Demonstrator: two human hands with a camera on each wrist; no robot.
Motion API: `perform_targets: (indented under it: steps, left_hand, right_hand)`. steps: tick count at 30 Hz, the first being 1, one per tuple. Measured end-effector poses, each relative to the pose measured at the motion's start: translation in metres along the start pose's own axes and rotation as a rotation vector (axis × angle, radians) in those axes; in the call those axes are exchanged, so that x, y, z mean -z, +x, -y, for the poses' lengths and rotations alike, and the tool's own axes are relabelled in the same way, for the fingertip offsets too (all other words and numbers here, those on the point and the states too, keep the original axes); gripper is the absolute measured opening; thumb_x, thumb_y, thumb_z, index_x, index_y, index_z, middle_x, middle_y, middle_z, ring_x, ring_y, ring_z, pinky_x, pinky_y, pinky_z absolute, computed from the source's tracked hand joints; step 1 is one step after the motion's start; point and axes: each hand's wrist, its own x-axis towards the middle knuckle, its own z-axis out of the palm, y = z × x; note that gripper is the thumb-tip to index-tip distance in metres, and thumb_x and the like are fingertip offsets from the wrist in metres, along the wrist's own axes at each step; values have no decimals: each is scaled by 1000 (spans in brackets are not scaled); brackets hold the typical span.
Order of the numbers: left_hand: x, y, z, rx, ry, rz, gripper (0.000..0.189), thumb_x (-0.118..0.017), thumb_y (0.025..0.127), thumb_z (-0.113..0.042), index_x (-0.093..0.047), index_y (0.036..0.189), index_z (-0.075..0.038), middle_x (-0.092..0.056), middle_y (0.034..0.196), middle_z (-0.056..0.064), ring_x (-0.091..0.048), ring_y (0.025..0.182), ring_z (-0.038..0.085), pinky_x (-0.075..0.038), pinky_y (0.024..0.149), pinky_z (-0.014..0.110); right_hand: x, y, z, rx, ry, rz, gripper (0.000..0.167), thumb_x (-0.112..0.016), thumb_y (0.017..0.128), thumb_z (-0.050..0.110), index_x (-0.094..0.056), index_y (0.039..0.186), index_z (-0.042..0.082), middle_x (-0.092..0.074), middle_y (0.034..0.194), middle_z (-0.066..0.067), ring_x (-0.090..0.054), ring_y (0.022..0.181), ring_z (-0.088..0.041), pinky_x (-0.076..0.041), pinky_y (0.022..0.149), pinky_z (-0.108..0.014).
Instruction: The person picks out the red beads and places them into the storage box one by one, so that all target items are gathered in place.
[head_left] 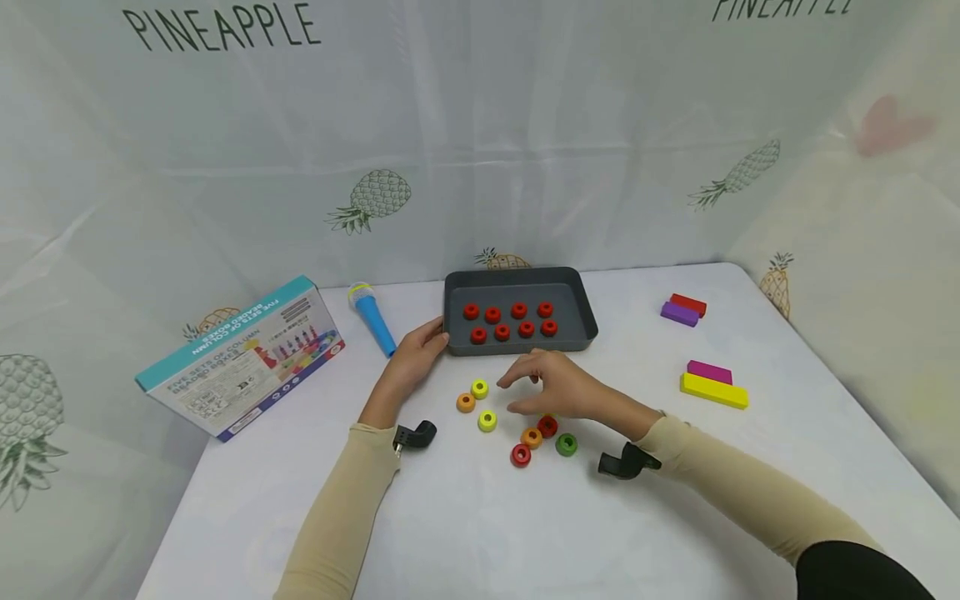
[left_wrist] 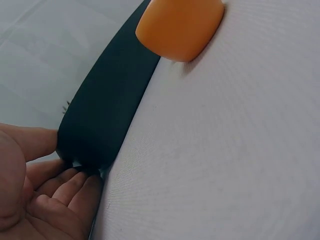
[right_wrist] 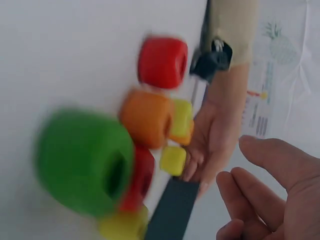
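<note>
A dark grey tray [head_left: 517, 344] holds several red beads [head_left: 519, 310] in two rows. My left hand [head_left: 414, 360] grips its near left corner, thumb on one side and fingers curled at the other, as the left wrist view shows. Over the loose beads hovers my right hand [head_left: 558, 385], thumb and fingers apart with nothing between them. Below and left of it lie two yellow beads [head_left: 487, 421], orange beads [head_left: 531, 437], two red beads [head_left: 521, 455] and a green bead [head_left: 566, 444]. Another yellow bead [right_wrist: 122, 225] appears in the right wrist view, blurred.
A blue toy microphone [head_left: 373, 320] lies left of the tray. Farther left, a printed box [head_left: 247, 358] leans at an angle. At the right are red and purple blocks [head_left: 679, 314], with magenta and yellow blocks [head_left: 714, 390] nearer. A pineapple-print cloth [head_left: 525, 150] hangs behind.
</note>
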Motion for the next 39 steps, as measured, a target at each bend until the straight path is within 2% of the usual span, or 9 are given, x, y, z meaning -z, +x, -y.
perform_targets:
  steps: [6, 9, 12, 19, 23, 31, 39]
  left_hand:
    - [0, 1, 0, -12, 6, -4, 55, -50, 106, -38, -36, 158, -27, -39, 163, -1, -29, 154, 21, -27, 126, 46]
    - [0, 1, 1, -10, -3, -4, 54, -49, 106, -38, -36, 158, -28, -39, 163, -2, -28, 154, 21, -26, 126, 46]
    - [0, 1, 0, -8, -9, -4, 54, -49, 106, -38, -36, 158, -28, -39, 163, -2, -28, 154, 20, -26, 127, 45]
    - [0, 0, 0, -14, -28, -3, 55, -50, 107, -35, -36, 158, -24, -38, 163, -1, -29, 154, 20, -27, 126, 45]
    - [0, -1, 0, -7, -42, 3, 55, -50, 107, -35, -35, 159, -24, -36, 164, -2, -28, 155, 20, -27, 127, 44]
    - [-1, -2, -1, 0, -34, -3, 54, -49, 107, -36, -36, 158, -26, -37, 164, -2, -27, 155, 20, -26, 127, 45]
    - [-1, -1, 1, -15, -40, 0, 55, -50, 106, -36, -37, 158, -25, -38, 163, -1, -27, 155, 20, -26, 127, 45]
  right_hand:
    - [-13, -22, 0, 6, 18, 60, 31, -86, 80, 24, -79, 109, 16, -77, 109, 5, -60, 97, -23, -53, 77, -35]
    - [-21, -31, -1, 7, 23, 72, 31, -88, 79, 27, -80, 108, 18, -77, 107, 7, -57, 92, -19, -49, 72, -27]
    - [-26, -38, -2, 8, 17, 83, 33, -88, 78, 31, -80, 108, 20, -77, 107, 10, -55, 92, -12, -48, 72, -22]
    - [-34, -49, -5, 19, -18, 84, 37, -91, 75, 34, -80, 109, 25, -75, 105, 18, -52, 94, -5, -49, 73, -19]
    - [-34, -51, -5, 12, -36, 90, 33, -90, 77, 31, -80, 108, 26, -73, 105, 21, -52, 94, -4, -48, 74, -18]
    - [-35, -51, -3, 42, -25, 76, 26, -89, 79, 24, -81, 103, 28, -75, 99, 22, -52, 89, -5, -48, 71, -19]
    - [-35, -50, -2, 32, -26, 63, 25, -89, 78, 26, -81, 102, 28, -75, 98, 22, -53, 90, -5, -49, 72, -19]
